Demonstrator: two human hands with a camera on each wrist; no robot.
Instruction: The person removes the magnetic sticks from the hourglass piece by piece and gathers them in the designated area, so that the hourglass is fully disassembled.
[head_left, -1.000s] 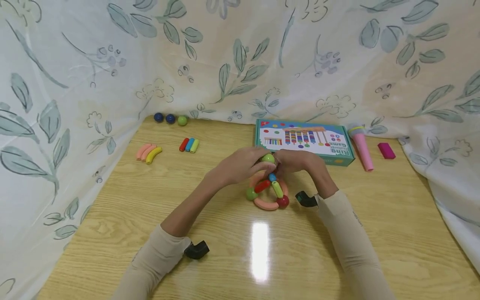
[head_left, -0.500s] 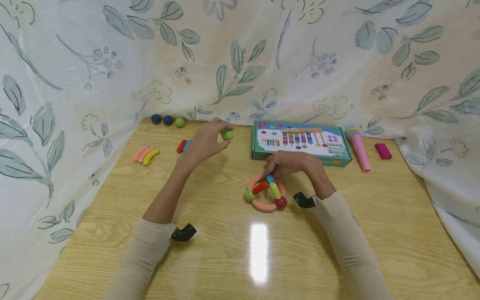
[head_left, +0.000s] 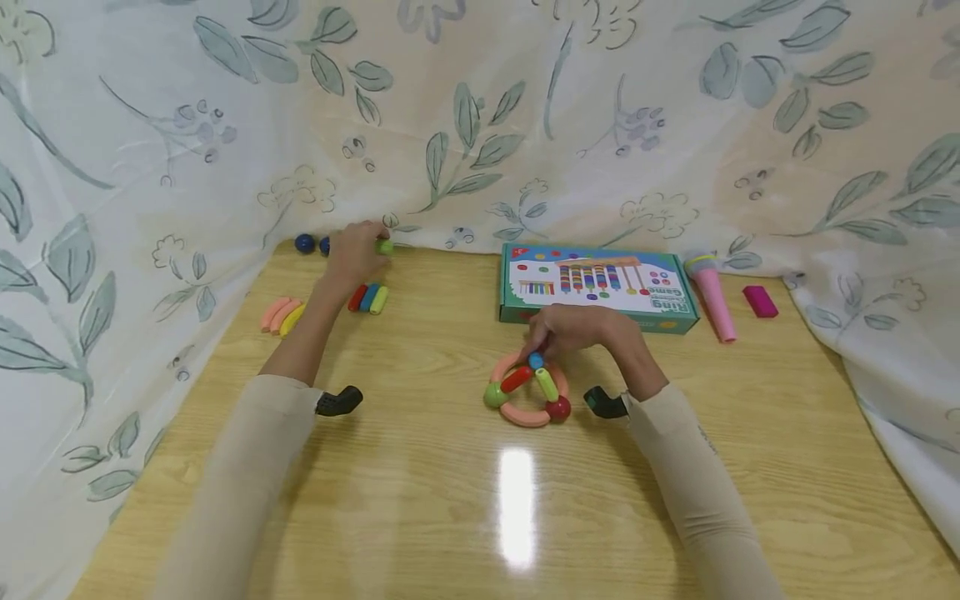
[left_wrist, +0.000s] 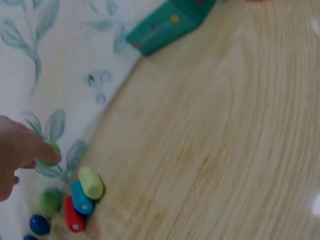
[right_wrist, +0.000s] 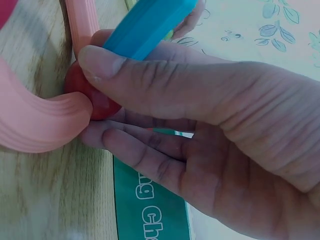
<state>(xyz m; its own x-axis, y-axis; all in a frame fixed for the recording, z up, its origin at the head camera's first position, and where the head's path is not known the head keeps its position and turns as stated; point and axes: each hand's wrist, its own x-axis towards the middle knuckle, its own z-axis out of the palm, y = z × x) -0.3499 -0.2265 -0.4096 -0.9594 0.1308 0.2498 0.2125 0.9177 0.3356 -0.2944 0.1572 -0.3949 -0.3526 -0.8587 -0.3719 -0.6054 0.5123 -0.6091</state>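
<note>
The toy frame is set on the table in front of the box, toward the left end of the box. Its rear red ball is grasped by the right hand between thumb and fingers; the frame is thus located directly at the fingertips, on the near side of the box. From this ball a blue rod and two pink curved rods are extended. At the front, a green corner ball and a red corner ball are joined by a third pink curved rod. Whether the blue rod is touched by the red rod and the light green rod cannot be told.

Well to the left of the box, a green ball is pinched by the left hand. A second green ball is seen near that hand in the left wrist view. Farther left of the box, two blue balls and loose curved rods are placed; three short rods are laid nearer to it. Just right of the box, a toy microphone is positioned, with a magenta block beyond.
</note>
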